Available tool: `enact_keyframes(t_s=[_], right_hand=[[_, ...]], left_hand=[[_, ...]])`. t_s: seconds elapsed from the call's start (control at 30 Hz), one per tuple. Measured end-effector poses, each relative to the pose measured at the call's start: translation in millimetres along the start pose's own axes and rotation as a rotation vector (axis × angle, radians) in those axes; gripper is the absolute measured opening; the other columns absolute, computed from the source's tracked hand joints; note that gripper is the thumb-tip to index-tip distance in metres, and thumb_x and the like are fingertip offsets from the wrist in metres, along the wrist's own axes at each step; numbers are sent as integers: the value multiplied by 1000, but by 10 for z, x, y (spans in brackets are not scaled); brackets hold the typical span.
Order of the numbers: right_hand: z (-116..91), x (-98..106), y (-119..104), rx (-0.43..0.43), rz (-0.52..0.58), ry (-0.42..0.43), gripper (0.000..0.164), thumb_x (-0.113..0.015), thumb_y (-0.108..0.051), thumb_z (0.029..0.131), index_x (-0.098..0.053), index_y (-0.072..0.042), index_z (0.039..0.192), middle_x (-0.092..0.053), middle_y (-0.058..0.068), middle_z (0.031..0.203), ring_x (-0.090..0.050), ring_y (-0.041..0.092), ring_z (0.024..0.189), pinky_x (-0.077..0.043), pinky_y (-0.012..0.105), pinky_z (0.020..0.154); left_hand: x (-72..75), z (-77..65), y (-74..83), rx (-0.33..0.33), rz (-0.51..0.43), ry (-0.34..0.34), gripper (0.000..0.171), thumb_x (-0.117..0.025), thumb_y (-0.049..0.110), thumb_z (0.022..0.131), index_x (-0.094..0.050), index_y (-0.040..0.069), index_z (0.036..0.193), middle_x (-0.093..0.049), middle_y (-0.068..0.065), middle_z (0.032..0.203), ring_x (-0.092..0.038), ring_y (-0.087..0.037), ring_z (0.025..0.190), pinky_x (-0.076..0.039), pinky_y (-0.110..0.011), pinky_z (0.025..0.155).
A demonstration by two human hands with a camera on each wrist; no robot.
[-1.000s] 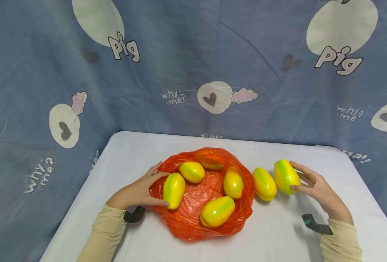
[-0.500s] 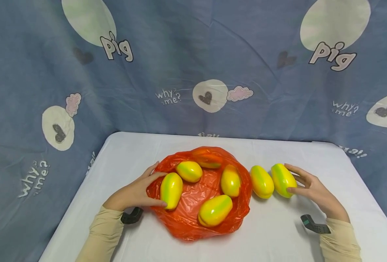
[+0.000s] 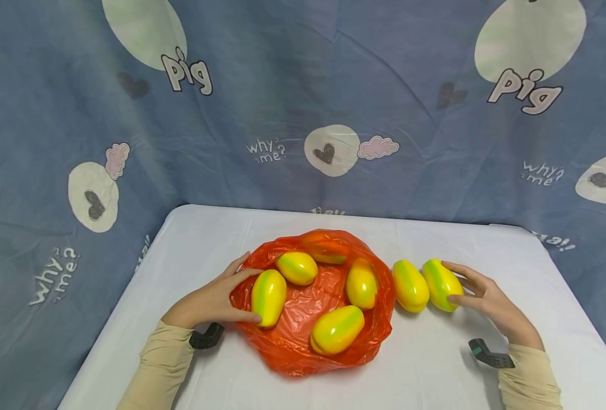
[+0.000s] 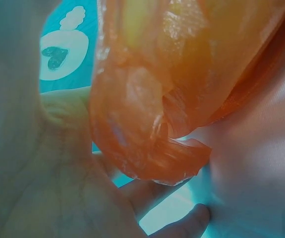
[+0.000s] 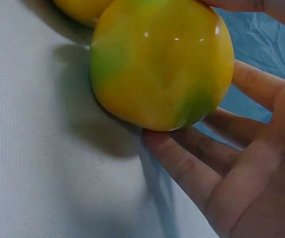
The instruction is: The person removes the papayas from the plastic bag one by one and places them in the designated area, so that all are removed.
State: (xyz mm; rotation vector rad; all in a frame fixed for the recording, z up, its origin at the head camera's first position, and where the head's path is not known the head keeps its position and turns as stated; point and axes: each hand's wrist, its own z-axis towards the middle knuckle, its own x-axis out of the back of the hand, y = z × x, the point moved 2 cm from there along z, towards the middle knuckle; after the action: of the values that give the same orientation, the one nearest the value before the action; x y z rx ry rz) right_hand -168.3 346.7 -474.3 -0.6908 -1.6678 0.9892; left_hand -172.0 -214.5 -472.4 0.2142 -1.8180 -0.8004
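Note:
A red plastic bag (image 3: 303, 310) lies wide open on the table, with several glossy yellow-green papayas inside, one of them (image 3: 269, 299) at its left side. My left hand (image 3: 216, 299) holds the bag's left side, thumb and fingers spread around that papaya; the left wrist view shows the thin plastic (image 4: 137, 124) bulging in front of the palm. To the right of the bag stands a papaya (image 3: 410, 286). Beside it, my right hand (image 3: 487, 296) grips another papaya (image 3: 442, 286), thumb on the near side and fingers behind. In the right wrist view this papaya's (image 5: 162, 64) rounded end faces the camera.
White cloth covers the table (image 3: 426, 364). Behind it and to the left hangs a blue printed curtain (image 3: 262, 102). Black devices are strapped at the left wrist (image 3: 207, 336) and the right wrist (image 3: 490, 354).
My right hand has moved down and slightly left with its papaya, bringing it close beside the other one outside the bag. The left hand and the bag stay about where they were.

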Motion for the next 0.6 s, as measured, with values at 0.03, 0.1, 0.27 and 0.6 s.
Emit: enact_keyframes(t_s=[0.03,0.1,0.27,0.6], right_hand=[[3,-1,4,-2,1,1,68,-69,-20,98,-40,-20,159,-44,2,161,-45,1,131,-37,76,107],[9,-1,16,-7,8,2,68,-69,-21,98,-40,-20,159,-44,3,162,-45,7,135,-36,77,106],[20,-4,38,-21,14,11,68,-69,-22,98,-39,-20,159,-41,4,164,-37,47,146,-34,80,105],[20,-3,48,-29,4,36,72,-70,-23,98,-35,-19,161,-37,8,166,-43,-9,127,-36,74,108]], left_hand=[[-1,1,-1,-1,-2,1,90,-85,67,71,-52,32,147,-9,-13,174,-36,-48,150,-44,-70,109],[-3,4,-2,0,-2,1,90,-85,67,70,-52,32,147,-9,-13,174,-35,-48,150,-44,-70,109],[2,6,7,-1,-7,2,91,-86,66,70,-52,31,147,-10,-15,174,-35,-49,150,-43,-71,109],[7,0,24,1,-18,0,90,-86,65,70,-52,31,147,-9,-14,174,-35,-49,150,-43,-71,110]])
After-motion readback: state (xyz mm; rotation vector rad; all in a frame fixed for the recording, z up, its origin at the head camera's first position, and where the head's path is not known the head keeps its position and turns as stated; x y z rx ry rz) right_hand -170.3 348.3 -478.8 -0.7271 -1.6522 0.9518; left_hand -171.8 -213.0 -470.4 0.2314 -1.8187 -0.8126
